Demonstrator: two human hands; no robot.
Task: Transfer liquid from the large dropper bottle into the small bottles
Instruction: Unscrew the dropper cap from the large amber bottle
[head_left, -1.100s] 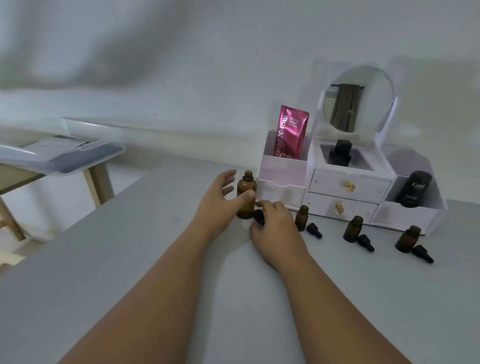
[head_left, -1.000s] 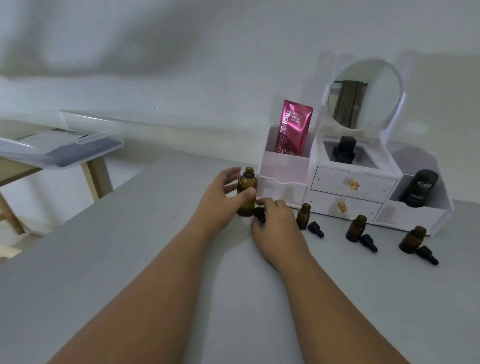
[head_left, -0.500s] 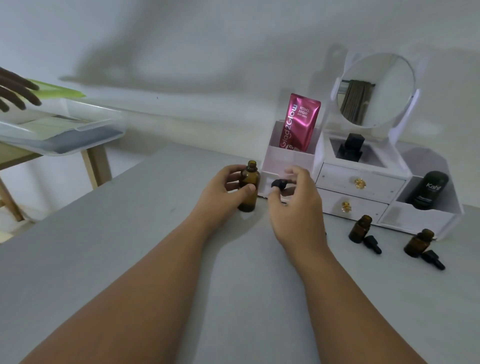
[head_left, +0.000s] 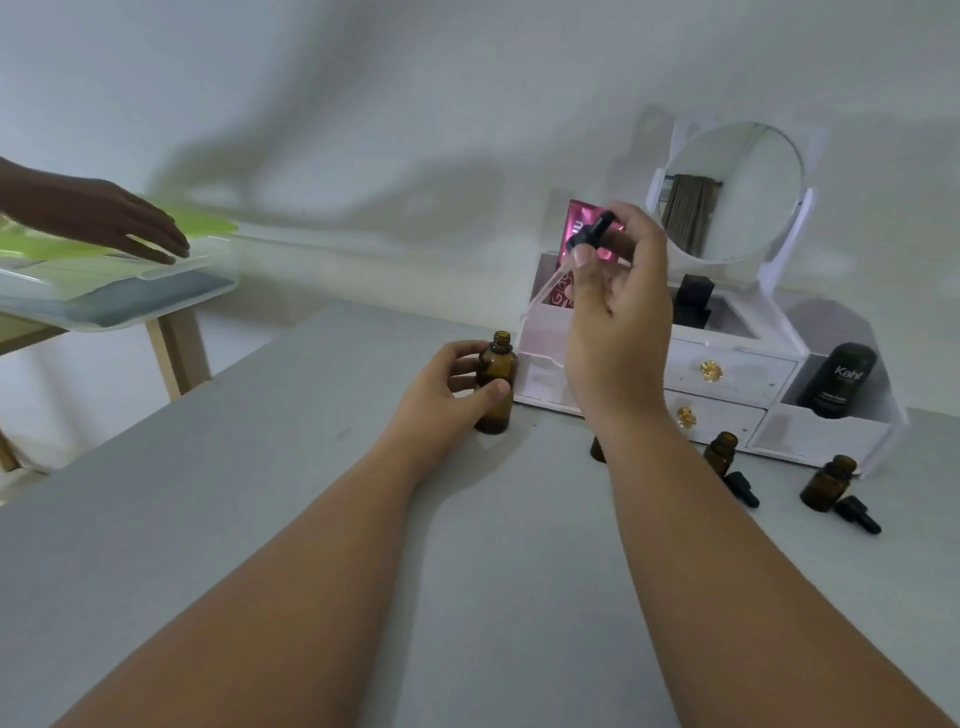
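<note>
A white organizer with a round mirror stands at the far edge of the worktop. Just in front of it, small bottles and loose black caps crowd the surface. At its left corner stands the open large bottle, gripped by the left hand. The right hand hangs in the air before the organizer's left side, pinching a dropper. Left of the organizer and nearer the viewer, bare worktop lies open.

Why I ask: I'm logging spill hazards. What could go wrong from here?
1. The right hand holds the dropper raised and tilted, with its tip above and beside the mouth of the open large bottle that the left hand grips; a drip could miss.
2. One small bottle stands half hidden behind the right wrist; the arm might knock it over.
</note>
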